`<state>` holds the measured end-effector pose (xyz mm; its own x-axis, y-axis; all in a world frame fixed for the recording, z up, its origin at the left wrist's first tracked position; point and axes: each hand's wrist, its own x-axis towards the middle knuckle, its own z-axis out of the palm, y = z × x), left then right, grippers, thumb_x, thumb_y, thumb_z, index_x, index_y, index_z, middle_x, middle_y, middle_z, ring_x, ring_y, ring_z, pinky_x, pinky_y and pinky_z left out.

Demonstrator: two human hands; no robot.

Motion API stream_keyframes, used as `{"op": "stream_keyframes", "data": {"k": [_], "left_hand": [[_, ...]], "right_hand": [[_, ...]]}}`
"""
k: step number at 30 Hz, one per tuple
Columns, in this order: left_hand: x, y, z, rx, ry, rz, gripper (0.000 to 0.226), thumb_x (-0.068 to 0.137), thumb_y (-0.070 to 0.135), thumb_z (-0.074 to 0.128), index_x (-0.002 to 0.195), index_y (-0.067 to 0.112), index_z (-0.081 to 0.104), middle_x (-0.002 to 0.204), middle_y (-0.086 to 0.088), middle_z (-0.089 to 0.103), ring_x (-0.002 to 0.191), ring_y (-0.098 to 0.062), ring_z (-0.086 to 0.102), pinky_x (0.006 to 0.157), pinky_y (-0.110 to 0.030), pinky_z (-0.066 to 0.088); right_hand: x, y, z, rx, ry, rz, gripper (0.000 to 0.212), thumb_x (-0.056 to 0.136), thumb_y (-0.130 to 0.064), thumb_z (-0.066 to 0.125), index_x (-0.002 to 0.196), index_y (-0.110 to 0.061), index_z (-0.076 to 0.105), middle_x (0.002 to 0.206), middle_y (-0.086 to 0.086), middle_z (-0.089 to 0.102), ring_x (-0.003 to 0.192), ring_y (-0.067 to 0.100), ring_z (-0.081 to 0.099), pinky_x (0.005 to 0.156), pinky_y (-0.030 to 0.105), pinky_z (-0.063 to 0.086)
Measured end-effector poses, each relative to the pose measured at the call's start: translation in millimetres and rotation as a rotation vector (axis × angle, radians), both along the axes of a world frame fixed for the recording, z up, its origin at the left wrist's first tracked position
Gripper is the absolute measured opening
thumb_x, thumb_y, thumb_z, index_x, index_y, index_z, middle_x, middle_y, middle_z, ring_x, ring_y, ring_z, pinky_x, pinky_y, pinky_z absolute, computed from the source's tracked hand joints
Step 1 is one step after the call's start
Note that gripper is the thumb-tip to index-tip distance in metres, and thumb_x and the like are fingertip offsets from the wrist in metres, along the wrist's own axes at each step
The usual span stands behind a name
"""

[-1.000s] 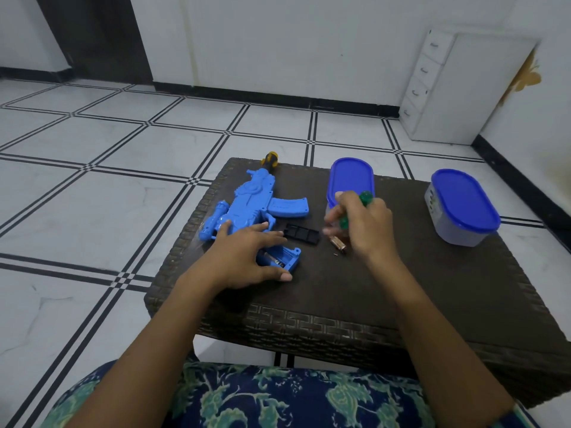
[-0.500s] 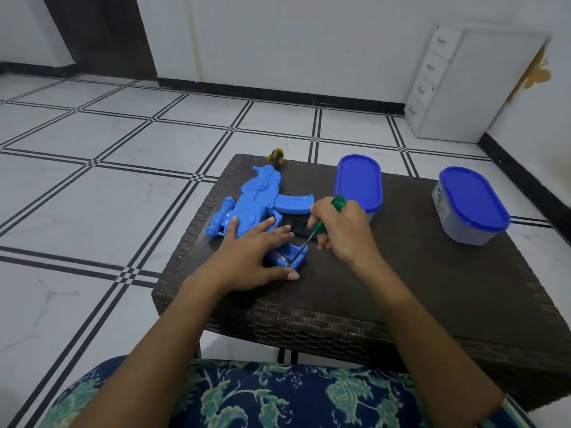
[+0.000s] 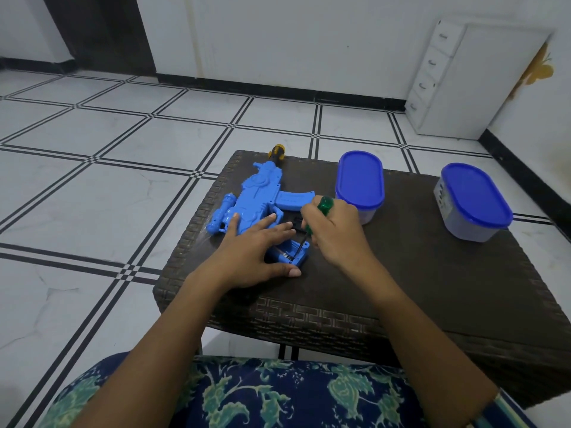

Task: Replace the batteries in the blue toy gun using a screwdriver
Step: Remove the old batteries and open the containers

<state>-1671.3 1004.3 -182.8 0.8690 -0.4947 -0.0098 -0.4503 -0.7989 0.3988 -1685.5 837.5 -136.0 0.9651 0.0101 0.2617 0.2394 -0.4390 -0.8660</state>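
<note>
While your left hand lies flat with its fingers spread over the near half of the blue plastic toy gun, the head view shows that gun on its side at the left of the dark woven-rattan table, barrel pointing far. Your right hand curls round the green-handled screwdriver, its thin shaft slanting down into the open battery compartment at the gun's near end, just beside your left thumb. A small black piece lies half hidden between your hands. Two oval clear tubs with blue lids stand to the right.

The gun looks like hollow moulded plastic: light, stiff and likely to skid when you lever. Hold it down on the broad body next to the compartment, not on the thin compartment walls, which could crack or bend.
</note>
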Motion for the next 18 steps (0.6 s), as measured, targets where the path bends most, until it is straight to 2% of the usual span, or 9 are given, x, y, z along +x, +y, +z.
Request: {"op": "stream_keyframes", "data": {"k": [7, 10, 12, 15, 18], "left_hand": [[0.1, 0.1, 0.4, -0.005, 0.012, 0.002, 0.081, 0.074, 0.072, 0.054, 0.145, 0.04, 0.032, 0.154, 0.028, 0.019, 0.144, 0.004, 0.001, 0.112, -0.051, -0.02], [-0.7, -0.2, 1.3, -0.01, 0.015, 0.009, 0.08, 0.075, 0.07, 0.056, 0.145, 0.04, 0.033, 0.154, 0.027, 0.021, 0.144, 0.004, 0.002, 0.113, -0.051, -0.019], [-0.6, -0.1, 1.7, -0.008, 0.018, 0.01, 0.08, 0.074, 0.07, 0.056, 0.145, 0.04, 0.032, 0.154, 0.026, 0.021, 0.145, 0.004, 0.001, 0.114, -0.051, -0.019], [-0.7, 0.3, 2.1, 0.001, 0.015, 0.005, 0.081, 0.074, 0.071, 0.055, 0.146, 0.04, 0.032, 0.155, 0.026, 0.021, 0.145, 0.004, 0.001, 0.114, -0.051, -0.018], [-0.9, 0.3, 3.0, -0.003, 0.021, 0.006, 0.081, 0.075, 0.07, 0.056, 0.145, 0.039, 0.032, 0.154, 0.026, 0.021, 0.144, 0.004, 0.001, 0.114, -0.051, -0.018]], "right_hand": [[0.2, 0.4, -1.4, 0.008, -0.002, -0.018, 0.039, 0.078, -0.025, 0.046, 0.065, 0.012, 0.05, 0.052, 0.025, 0.045, 0.048, 0.023, 0.04, 0.049, 0.046, 0.041], [2.0, -0.3, -3.7, 0.041, 0.05, -0.029, 0.038, 0.081, -0.022, 0.048, 0.067, 0.012, 0.05, 0.05, 0.015, 0.044, 0.048, 0.022, 0.042, 0.048, 0.044, 0.042], [5.4, -2.9, -4.5, 0.065, 0.127, -0.038, 0.034, 0.087, -0.018, 0.05, 0.067, 0.009, 0.054, 0.05, 0.013, 0.05, 0.046, 0.02, 0.05, 0.048, 0.037, 0.045], [8.5, -11.4, -2.5, 0.118, 0.272, -0.027, 0.03, 0.091, -0.016, 0.049, 0.067, -0.002, 0.062, 0.049, 0.012, 0.058, 0.045, 0.017, 0.059, 0.044, 0.019, 0.045], [10.7, -20.8, -2.8, 0.226, 0.365, -0.012, 0.031, 0.094, -0.017, 0.049, 0.072, -0.003, 0.065, 0.05, 0.012, 0.06, 0.048, 0.018, 0.06, 0.045, 0.019, 0.044]]}}
